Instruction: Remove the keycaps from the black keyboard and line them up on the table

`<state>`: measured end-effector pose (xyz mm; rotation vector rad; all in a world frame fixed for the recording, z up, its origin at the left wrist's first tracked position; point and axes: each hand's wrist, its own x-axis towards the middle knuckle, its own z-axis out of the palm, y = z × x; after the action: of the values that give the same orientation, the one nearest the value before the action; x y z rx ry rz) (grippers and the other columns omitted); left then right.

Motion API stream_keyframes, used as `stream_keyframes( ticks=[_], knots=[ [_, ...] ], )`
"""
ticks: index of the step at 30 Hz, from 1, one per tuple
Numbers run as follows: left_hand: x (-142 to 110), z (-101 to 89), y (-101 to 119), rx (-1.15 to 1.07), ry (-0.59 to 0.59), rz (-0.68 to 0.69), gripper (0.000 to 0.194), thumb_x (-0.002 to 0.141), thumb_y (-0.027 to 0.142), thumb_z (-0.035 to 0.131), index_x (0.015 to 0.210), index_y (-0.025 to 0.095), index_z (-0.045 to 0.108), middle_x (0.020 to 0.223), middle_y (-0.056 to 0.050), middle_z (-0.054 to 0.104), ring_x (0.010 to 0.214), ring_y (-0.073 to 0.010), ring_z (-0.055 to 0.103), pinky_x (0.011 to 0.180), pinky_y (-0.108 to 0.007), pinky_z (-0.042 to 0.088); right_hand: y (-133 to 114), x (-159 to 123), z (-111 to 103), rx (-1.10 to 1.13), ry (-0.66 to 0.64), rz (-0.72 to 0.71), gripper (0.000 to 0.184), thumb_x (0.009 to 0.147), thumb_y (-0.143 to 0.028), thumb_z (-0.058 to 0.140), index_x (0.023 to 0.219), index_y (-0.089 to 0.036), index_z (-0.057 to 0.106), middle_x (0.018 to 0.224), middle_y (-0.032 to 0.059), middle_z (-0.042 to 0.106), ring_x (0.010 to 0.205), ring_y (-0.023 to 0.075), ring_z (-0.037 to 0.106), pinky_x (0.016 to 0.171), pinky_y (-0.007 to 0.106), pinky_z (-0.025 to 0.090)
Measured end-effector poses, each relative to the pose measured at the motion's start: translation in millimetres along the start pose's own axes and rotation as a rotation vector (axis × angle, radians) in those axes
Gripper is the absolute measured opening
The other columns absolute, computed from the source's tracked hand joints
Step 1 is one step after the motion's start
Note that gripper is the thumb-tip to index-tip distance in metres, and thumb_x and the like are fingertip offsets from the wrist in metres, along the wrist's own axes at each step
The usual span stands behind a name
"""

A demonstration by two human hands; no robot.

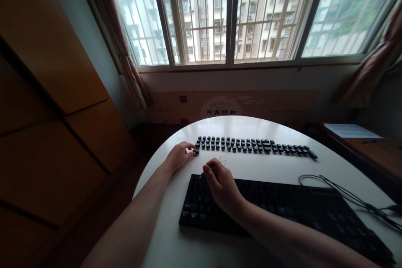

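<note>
My left hand [180, 157] is at the left end of the rows of loose keycaps, thumb and fingers closed about a black keycap [196, 151] on the table. Over the upper left part of a black keyboard [282, 201] is my right hand [222, 184], its fingers pinched round a wire keycap puller [220, 161]. Only thin wire ends of the puller stick out; the fingers hide most of it. Several black keycaps [243, 146] stand in long rows beyond the keyboard. My right forearm covers part of the keys.
The round white table [169, 213] carries everything. A black cable [345, 197] lies coiled at the right. Further right, a brown desk [377, 150] holds a sheet of paper [353, 130]. Behind the table are a printed cardboard panel [276, 106] and barred windows; a wooden cabinet [63, 92] is left.
</note>
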<state>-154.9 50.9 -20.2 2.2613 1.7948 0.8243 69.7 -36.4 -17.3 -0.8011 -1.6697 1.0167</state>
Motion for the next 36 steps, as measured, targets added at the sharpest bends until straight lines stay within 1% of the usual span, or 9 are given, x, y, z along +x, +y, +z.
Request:
stream_keyframes(
  ticks=[3,7,12,23,27,31,36],
  knots=[
    [0,0.4,0,0.016,0.018,0.023,0.018,0.082,0.030,0.067,0.096,0.023,0.074,0.094,-0.002,0.066,0.066,-0.0140,0.058,0.071,-0.029,0.049,-1,-1,0,0.008,-0.007,0.001,0.028,0.097,-0.045,0.048,0.082,-0.021,0.052,0.058,-0.0046,0.046,0.051,0.0128,0.041,0.051,0.024,0.029],
    [1,2.3,2,0.045,0.030,0.044,0.012,0.082,0.027,0.066,0.088,0.023,0.075,0.095,-0.002,0.067,0.069,-0.0145,0.060,0.073,-0.028,0.049,-1,-1,0,0.001,-0.007,-0.004,0.028,0.097,-0.044,0.048,0.082,-0.021,0.052,0.058,-0.0043,0.047,0.052,0.0129,0.041,0.051,0.024,0.029],
    [2,4.7,4,0.084,0.039,0.043,0.010,0.082,0.024,0.067,0.086,0.023,0.075,0.094,-0.002,0.069,0.074,-0.0159,0.062,0.077,-0.029,0.049,-2,0,0,-0.012,-0.004,-0.015,0.027,0.097,-0.043,0.048,0.083,-0.021,0.053,0.059,-0.0039,0.047,0.053,0.0127,0.042,0.052,0.024,0.030],
    [6,10.2,3,0.113,0.065,0.020,0.012,0.084,0.025,0.064,0.090,0.024,0.075,0.099,-0.002,0.069,0.078,-0.0176,0.064,0.077,-0.029,0.049,-2,-1,0,-0.022,0.001,-0.019,0.027,0.096,-0.043,0.049,0.083,-0.020,0.054,0.058,-0.0042,0.047,0.051,0.0124,0.042,0.051,0.023,0.030],
    [6,11.1,3,0.113,0.071,0.009,0.011,0.084,0.024,0.065,0.090,0.024,0.075,0.097,-0.001,0.070,0.076,-0.0172,0.064,0.075,-0.029,0.048,-3,-1,-1,-0.019,-0.001,-0.024,0.027,0.096,-0.044,0.048,0.083,-0.021,0.053,0.059,-0.0038,0.047,0.052,0.0126,0.042,0.050,0.023,0.030],
    [6,8.9,4,0.121,0.082,-0.015,0.015,0.083,0.025,0.066,0.095,0.024,0.074,0.093,-0.001,0.070,0.073,-0.0167,0.063,0.073,-0.029,0.048,-4,-1,-1,-0.007,-0.003,-0.024,0.027,0.097,-0.044,0.048,0.083,-0.021,0.053,0.059,-0.0035,0.047,0.052,0.0128,0.042,0.049,0.023,0.029],
    [5,3.4,1,0.120,0.089,-0.017,0.018,0.084,0.024,0.064,0.100,0.023,0.074,0.092,-0.002,0.070,0.072,-0.0165,0.063,0.074,-0.029,0.048,-4,-1,-1,0.002,0.007,-0.027,0.027,0.097,-0.043,0.048,0.082,-0.021,0.053,0.058,-0.0042,0.046,0.051,0.0124,0.041,0.050,0.023,0.028]
  ],
)
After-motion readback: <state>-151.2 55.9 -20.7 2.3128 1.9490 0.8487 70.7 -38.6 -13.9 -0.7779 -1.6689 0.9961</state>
